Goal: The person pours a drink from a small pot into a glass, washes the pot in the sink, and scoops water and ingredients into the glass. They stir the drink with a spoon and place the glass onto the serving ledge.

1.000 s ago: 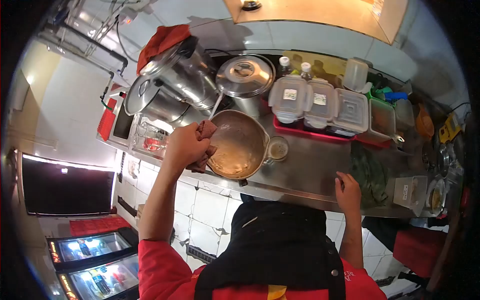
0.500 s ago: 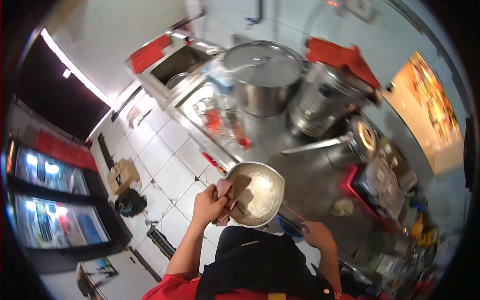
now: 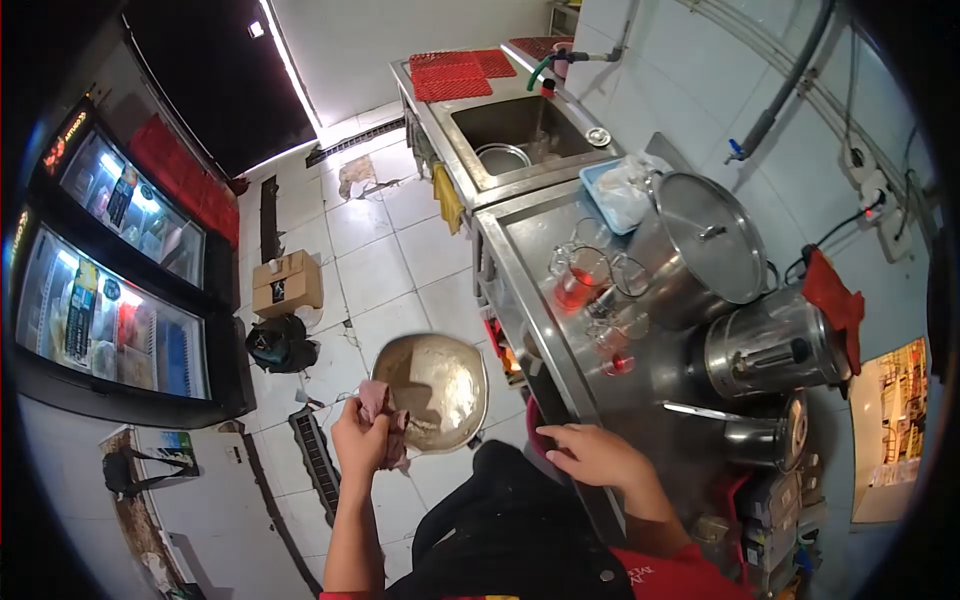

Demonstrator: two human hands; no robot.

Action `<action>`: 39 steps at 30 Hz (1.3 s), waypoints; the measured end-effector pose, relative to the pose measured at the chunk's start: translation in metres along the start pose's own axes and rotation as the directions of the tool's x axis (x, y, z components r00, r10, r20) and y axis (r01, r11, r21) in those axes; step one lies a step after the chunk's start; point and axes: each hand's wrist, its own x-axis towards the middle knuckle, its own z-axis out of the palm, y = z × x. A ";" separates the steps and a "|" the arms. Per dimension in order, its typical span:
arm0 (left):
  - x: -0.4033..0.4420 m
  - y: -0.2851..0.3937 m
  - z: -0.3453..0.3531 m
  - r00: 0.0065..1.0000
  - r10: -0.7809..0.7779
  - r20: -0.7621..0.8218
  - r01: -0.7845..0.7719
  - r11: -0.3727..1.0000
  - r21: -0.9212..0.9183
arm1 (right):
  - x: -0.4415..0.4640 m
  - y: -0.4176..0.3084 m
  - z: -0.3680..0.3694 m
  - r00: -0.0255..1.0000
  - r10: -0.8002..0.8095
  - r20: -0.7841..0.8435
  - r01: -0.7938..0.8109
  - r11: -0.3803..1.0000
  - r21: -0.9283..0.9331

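Note:
My left hand is closed around a pink cloth at the left side of a metal saucepan. The pan hangs over the tiled floor, its inside wet and shiny with a little pale residue. My right hand reaches over the edge of the steel counter, fingers stretched out and holding nothing. Just beside its fingertips is the rim of a magenta tub, mostly hidden below the counter edge.
Glass jugs with red liquid stand on the counter near a large lidded pot and a steel urn. Beyond is a sink. A cardboard box and a dark bag lie on the floor by the display fridges.
My view has turned toward the sink and floor. The pan has swung left, away from the counter, and its pale contents are largely gone. My right hand has moved up to the counter edge.

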 end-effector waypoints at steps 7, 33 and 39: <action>0.158 0.049 -0.004 0.991 0.126 0.034 -0.128 0.987 0.094 | 0.078 -0.070 -0.136 0.979 -0.139 -0.152 0.129 0.989 -0.075; 0.717 0.312 0.266 0.637 0.624 0.453 -0.696 0.718 -0.010 | 0.567 0.072 -0.527 0.427 0.479 -0.767 -0.732 0.681 0.018; 0.765 0.365 0.358 0.476 0.601 0.642 -0.703 0.699 -0.133 | 0.601 0.046 -0.519 0.230 0.318 -0.920 -0.875 0.481 -0.052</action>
